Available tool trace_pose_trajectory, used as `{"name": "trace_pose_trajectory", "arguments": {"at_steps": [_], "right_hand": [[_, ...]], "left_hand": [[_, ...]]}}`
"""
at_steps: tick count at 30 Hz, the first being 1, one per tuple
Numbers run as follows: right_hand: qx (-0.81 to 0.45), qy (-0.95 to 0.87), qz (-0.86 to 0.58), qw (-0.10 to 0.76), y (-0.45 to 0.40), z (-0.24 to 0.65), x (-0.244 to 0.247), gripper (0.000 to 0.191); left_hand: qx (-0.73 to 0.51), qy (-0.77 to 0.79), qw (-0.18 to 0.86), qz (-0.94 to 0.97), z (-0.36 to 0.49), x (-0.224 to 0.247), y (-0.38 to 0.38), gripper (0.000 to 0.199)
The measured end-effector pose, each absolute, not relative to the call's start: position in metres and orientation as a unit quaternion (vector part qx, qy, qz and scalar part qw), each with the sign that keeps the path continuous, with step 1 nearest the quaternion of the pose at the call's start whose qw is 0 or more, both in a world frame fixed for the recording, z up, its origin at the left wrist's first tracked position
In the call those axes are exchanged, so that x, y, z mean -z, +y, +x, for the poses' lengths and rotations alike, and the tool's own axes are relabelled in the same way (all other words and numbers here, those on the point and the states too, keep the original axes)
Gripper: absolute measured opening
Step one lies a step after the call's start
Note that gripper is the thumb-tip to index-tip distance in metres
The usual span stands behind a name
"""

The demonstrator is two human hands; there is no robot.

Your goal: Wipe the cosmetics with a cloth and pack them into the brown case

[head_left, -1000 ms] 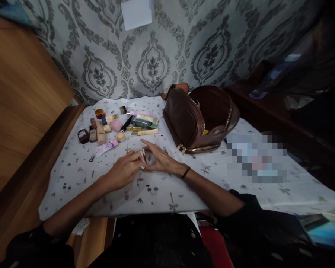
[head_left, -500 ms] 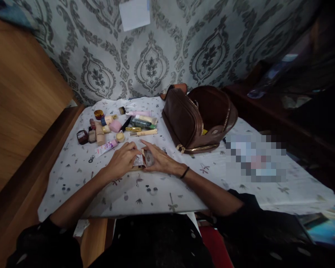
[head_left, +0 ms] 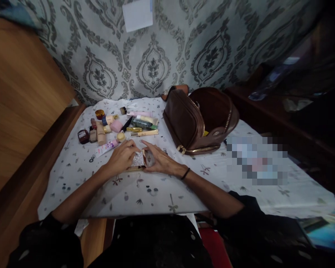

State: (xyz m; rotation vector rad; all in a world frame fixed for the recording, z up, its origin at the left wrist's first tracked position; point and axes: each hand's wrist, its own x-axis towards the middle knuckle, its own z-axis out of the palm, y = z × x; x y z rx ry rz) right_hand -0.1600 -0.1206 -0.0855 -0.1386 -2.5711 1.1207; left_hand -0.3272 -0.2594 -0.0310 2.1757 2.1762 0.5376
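Both hands are around a small glittery silver case with a gold edge (head_left: 137, 160), low over the printed cloth in front of me. My left hand (head_left: 123, 154) grips its left side, fingers curled over the top. On the right side, my right hand (head_left: 160, 160) wraps round it, thumb and fingers bent. A greyish, shiny part (head_left: 149, 158) shows between the right thumb and fingers; I cannot tell what it is. Just beyond the hands lie a pink-and-white tube (head_left: 106, 148), a round cream-coloured pot (head_left: 121, 137) and a slim beige tube (head_left: 145, 133).
Several cosmetics, among them a beige bottle (head_left: 101, 133), a pink sponge (head_left: 116, 125) and a green tube (head_left: 143, 123), lie at the back left. A brown bag (head_left: 184, 123) stands unzipped at the back right. A wooden panel (head_left: 25, 82) borders the left; a patterned curtain (head_left: 153, 59) hangs behind.
My left hand has moved slightly left, and more of the glittery silver surface shows between the hands. My right hand keeps its hold. The whole view has shifted a little.
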Motion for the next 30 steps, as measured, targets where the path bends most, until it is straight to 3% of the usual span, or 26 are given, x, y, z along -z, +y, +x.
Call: {"name": "trace_pose_trajectory", "arguments": {"at_steps": [13,23,30], "right_hand": [[-0.389,-0.903,-0.04,0.176,-0.12,-0.161,0.088,0.115],[-0.392,-0.904,-0.044,0.164,-0.12,-0.161,0.085,0.113],[-0.394,-0.903,-0.048,0.162,-0.12,-0.161,0.086,0.113]], "left_hand": [[-0.119,0.675,0.03,0.728,-0.308,0.015,-0.298,0.032],[-0.164,0.722,0.013,0.672,-0.336,0.03,-0.264,0.033],[-0.15,0.69,0.038,0.708,-0.316,0.02,-0.301,0.031]]}}
